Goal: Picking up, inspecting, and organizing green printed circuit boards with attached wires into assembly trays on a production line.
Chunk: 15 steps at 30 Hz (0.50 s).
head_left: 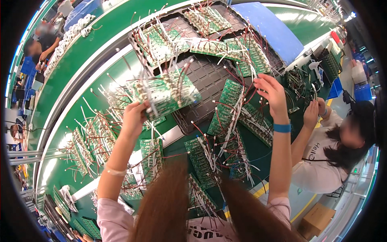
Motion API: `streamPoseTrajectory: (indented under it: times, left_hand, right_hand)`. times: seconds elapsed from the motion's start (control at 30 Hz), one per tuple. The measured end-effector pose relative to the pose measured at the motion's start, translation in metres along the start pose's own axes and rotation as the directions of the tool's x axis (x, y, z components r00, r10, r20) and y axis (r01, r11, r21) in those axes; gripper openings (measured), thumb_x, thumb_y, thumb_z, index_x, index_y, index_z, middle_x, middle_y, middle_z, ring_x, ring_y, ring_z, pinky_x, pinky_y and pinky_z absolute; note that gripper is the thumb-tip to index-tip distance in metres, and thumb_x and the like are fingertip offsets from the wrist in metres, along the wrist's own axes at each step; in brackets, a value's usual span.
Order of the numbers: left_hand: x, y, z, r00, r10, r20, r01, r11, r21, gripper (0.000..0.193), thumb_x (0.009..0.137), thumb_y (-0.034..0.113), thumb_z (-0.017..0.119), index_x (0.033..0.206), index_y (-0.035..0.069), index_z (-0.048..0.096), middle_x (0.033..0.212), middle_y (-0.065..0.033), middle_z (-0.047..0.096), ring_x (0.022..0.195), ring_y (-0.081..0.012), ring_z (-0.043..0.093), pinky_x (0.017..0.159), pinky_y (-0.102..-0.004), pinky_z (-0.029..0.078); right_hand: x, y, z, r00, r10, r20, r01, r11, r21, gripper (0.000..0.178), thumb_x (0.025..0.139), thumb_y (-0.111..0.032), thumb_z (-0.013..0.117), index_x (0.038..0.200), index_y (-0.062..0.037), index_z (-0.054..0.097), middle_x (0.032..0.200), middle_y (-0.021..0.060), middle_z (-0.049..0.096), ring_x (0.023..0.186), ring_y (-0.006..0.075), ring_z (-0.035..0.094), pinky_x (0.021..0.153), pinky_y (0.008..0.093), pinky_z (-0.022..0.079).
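My left hand (135,116) is closed on the near left corner of a green circuit board (179,94). The board is held up at a tilt over a black compartmented tray (207,78), with thin red, black and white wires hanging off it. Out to the right, my right hand (272,94) has its fingers bent and apart. Its fingertips are beside the loose white wires of a board (254,56) in the tray, and I see nothing gripped in them. Below that hand lies another wired circuit board (227,105).
More wired boards (151,159) crowd the green bench on the left and near side. A blue sheet (268,30) lies at the back. On the right a co-worker (322,153) handles something small beside a heap of dark wires (297,82). A cardboard box (316,220) stands on the floor.
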State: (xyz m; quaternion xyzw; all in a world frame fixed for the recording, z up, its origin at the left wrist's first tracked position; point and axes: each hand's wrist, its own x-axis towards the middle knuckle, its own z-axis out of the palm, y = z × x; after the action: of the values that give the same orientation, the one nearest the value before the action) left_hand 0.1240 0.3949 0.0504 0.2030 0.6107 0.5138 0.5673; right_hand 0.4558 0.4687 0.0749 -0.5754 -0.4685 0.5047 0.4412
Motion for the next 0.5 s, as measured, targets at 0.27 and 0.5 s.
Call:
streamPoseTrajectory:
  times: [0.27, 0.5]
  left_hand:
    - [0.06, -0.032, 0.061, 0.961, -0.19, 0.203, 0.147, 0.967, 0.21, 0.021, 0.069, 0.013, 0.051, 0.085, 0.0, 0.046, 0.075, -0.0058, 0.048, 0.058, -0.0113, 0.045, 0.048, -0.0201, 0.037]
    - [0.14, 0.018, 0.02, 0.943, 0.326, 0.073, -0.24, 0.507, 0.828, 0.025, 0.061, 0.013, 0.045, 0.081, -0.001, 0.049, 0.083, -0.0154, 0.051, 0.081, -0.0201, 0.049, 0.071, -0.0275, 0.038]
  right_hand:
    - [-0.007, -0.025, 0.019, 0.997, -0.065, 0.05, 0.069, 0.995, -0.07, 0.021, 0.074, -0.014, 0.043, 0.091, -0.0013, 0.048, 0.083, 0.0061, 0.053, 0.071, 0.011, 0.05, 0.059, 0.0198, 0.038]
    - [-0.019, -0.026, -0.005, 0.995, -0.089, -0.046, 0.085, 0.994, -0.07, 0.017, 0.076, -0.013, 0.042, 0.088, -0.0036, 0.048, 0.083, 0.0052, 0.053, 0.068, 0.0092, 0.049, 0.055, 0.018, 0.038]
